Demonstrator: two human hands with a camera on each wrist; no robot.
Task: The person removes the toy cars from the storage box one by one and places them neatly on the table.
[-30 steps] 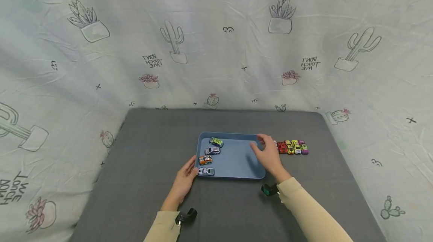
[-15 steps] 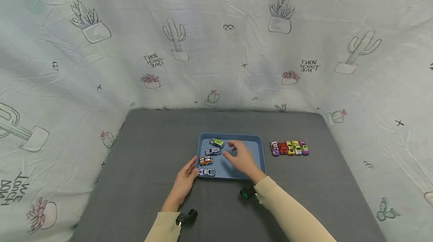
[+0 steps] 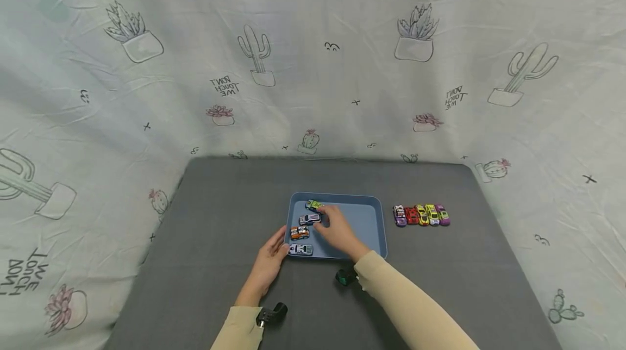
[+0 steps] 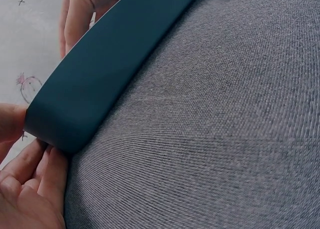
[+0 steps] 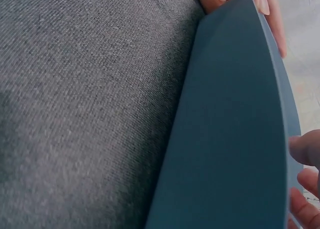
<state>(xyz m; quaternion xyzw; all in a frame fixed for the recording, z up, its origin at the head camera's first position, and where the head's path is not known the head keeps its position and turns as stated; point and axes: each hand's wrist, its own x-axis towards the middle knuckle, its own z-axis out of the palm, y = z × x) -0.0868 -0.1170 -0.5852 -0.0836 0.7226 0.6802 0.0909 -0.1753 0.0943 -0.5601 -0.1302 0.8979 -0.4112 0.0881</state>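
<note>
A blue tray lies on the table with several toy cars along its left side. From back to front these are a green car, a silver-and-dark car, an orange car and a silver car. My left hand holds the tray's near left corner, thumb at the rim and fingers beneath it. Over the tray, my right hand has its thumb and fingers spread apart at the right end of the silver-and-dark car. Both wrist views show the tray's outer wall, which hides the cars.
Right of the tray, several toy cars stand side by side on the grey table: a purple-and-white car, a red car, two yellowish cars and a purple car. A patterned curtain hangs behind.
My right hand has moved left from the tray's right edge to the silver-and-dark car, uncovering the purple-and-white car in the row. My left hand keeps its place at the corner.
</note>
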